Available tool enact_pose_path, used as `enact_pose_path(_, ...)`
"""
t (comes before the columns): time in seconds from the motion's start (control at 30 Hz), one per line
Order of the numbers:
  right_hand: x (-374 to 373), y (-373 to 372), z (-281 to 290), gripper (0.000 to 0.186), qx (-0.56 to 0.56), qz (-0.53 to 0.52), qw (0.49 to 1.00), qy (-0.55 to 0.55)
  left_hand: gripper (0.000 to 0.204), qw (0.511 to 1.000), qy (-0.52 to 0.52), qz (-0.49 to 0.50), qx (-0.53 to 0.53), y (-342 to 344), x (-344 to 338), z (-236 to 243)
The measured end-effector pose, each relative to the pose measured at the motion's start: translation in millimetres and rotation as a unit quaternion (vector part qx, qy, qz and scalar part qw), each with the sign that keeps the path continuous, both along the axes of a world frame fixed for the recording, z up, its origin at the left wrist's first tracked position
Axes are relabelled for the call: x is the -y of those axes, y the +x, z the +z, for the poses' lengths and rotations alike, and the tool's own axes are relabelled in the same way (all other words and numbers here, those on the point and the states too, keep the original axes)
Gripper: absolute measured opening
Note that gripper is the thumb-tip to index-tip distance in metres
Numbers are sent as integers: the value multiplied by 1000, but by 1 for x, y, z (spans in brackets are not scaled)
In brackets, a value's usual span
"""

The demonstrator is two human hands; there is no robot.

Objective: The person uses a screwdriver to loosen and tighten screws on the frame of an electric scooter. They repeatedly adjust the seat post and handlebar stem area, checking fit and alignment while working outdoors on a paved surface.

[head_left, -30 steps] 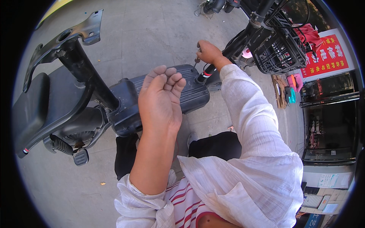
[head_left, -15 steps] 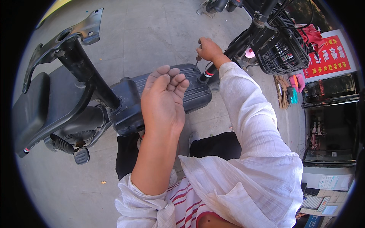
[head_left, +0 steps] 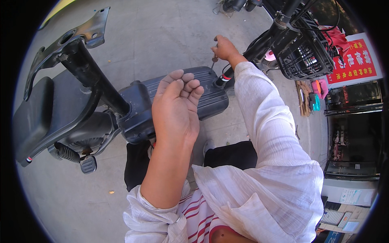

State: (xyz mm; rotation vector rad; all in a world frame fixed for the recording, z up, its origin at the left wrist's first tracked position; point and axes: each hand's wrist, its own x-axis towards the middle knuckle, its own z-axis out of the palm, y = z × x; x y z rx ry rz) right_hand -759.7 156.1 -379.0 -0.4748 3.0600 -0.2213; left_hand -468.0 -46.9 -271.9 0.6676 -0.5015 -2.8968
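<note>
- A person is looking down at their own two hands above a small dark electric scooter (head_left: pixel 133 109) that is lying tipped on a grey concrete floor (head_left: pixel 162 32).
- The left hand (head_left: pixel 176 107) is hovering palm-side away from the camera over the scooter's ribbed dark footboard (head_left: pixel 210 87), with the fingers curled loosely inward; it is holding nothing, and whether it is touching the footboard cannot be told.
- The right hand (head_left: pixel 225 47) is reaching further out, closed in a fist around the handle of a thin tool, likely a screwdriver (head_left: pixel 213 60).
- The screwdriver's shaft is pointing down toward the far edge of the footboard, just beside the black stem (head_left: pixel 259 44) where it is meeting the board.
- Both forearms are coming out of loose white sleeves (head_left: pixel 271 133), rolled up on the left arm.
- The scooter's black seat (head_left: pixel 40 117) is lying to the left, with its bare metal seat bracket (head_left: pixel 87 32) sticking up toward the top of the view.
- A foot peg (head_left: pixel 87 164) is showing below the seat.
- A black wire basket (head_left: pixel 306 54) is sitting at the upper right, near the stem.
- A red sign (head_left: pixel 354 60) is hanging beside a shopfront at the right edge.
</note>
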Motion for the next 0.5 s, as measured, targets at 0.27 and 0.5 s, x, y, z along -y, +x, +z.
enact_pose_path(0.27,-2,-2,6,47,-14,13,1000,-5,17,1000,-1,3,2,-2,-2,-1)
enact_pose_path(0.5,-14,-13,2,47,-8,32,999,-32,16,1000,2,2,2,-6,-7,-2)
